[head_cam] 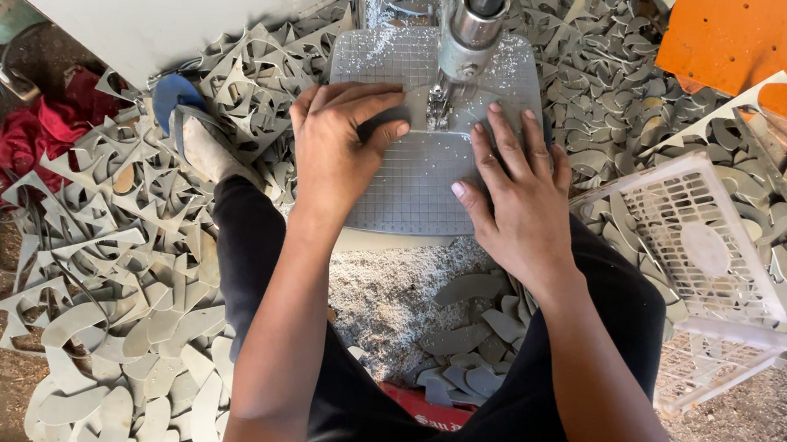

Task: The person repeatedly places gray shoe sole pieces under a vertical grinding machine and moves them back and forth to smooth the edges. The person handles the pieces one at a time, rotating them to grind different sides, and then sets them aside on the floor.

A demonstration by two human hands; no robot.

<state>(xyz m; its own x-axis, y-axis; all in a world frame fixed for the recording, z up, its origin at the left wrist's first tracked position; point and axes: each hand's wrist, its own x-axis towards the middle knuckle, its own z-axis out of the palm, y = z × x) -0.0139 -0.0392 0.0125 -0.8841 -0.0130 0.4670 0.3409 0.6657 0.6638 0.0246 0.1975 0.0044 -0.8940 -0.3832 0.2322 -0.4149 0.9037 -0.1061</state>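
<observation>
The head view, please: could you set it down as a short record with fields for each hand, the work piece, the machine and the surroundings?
left hand: flat on the grey sheet, thumb by the blade
right hand: flat on the sheet, fingers spread
grey sheet: gridded, lying on the machine table
saw machine: upright head above the sheet
offcuts: grey cut scraps heaped on the floor
white basket: tilted, at right

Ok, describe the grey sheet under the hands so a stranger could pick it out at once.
Start at the metal machine head at the top centre. On the table below it lies the grey gridded sheet, with the left hand and right hand pressed flat on it. Unlike the curved grey offcuts heaped around it, it is whole, rectangular and marked with a fine grid.
</observation>
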